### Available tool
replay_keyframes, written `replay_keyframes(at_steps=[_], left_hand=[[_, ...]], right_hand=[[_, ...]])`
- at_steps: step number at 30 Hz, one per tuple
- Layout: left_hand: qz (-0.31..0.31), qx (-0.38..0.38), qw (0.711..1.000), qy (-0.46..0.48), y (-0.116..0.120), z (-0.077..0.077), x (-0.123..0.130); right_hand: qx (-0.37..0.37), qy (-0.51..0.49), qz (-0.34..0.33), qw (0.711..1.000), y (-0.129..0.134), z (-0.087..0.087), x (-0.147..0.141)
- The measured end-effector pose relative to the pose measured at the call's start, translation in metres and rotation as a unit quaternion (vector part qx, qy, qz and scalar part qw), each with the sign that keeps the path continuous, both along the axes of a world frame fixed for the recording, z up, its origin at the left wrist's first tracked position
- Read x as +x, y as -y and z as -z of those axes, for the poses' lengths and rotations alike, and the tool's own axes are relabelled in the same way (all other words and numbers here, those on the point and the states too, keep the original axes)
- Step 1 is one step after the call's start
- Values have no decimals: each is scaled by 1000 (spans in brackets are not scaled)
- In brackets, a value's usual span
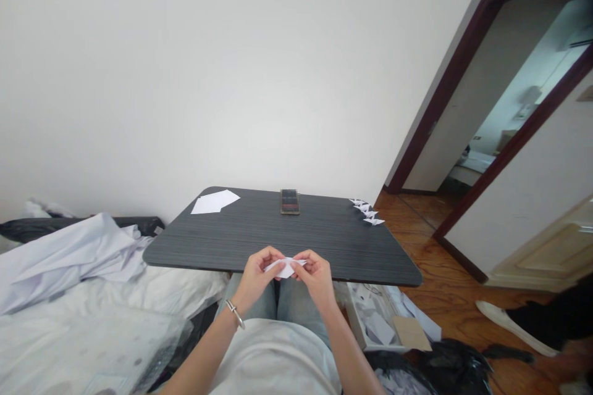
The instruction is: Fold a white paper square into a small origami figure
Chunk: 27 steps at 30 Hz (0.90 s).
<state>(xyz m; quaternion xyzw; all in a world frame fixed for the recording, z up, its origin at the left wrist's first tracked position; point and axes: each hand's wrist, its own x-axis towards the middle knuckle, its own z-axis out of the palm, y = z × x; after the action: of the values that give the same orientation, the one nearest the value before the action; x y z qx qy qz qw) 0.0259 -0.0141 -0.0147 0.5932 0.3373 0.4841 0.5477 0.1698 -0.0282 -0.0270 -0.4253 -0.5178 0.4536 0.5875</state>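
Observation:
A small piece of folded white paper (pixel 287 268) is held up at the near edge of the dark table (pixel 250 231). My left hand (pixel 262 267) pinches its left side between thumb and fingers, and a silver bracelet (pixel 235 313) circles that wrist. On the other side, my right hand (pixel 314 269) grips the paper's right end the same way. Both thumbs lie on the paper's near face. Several small folded white paper figures (pixel 365 212) stand in a row at the table's right end. Flat white paper sheets (pixel 215 202) lie at the left end.
A phone (pixel 290 202) lies near the table's back edge, by the wall. Below right, a white box (pixel 373 321) holds papers, with black plastic bags (pixel 456 367) beside it. White bedding (pixel 88 308) fills the left. Another person's shoe (pixel 514 326) is on the wooden floor at right.

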Motion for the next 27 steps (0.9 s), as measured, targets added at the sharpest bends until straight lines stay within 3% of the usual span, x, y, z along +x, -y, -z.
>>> replay_keyframes(at_steps=[9, 27], left_hand=[[-24, 0, 1000, -6, -1, 2, -1], [-6, -21, 1000, 6, 0, 1, -2]], right_hand=[[0, -23, -8, 1000, -4, 4, 2], [-14, -40, -21, 999, -4, 4, 7]])
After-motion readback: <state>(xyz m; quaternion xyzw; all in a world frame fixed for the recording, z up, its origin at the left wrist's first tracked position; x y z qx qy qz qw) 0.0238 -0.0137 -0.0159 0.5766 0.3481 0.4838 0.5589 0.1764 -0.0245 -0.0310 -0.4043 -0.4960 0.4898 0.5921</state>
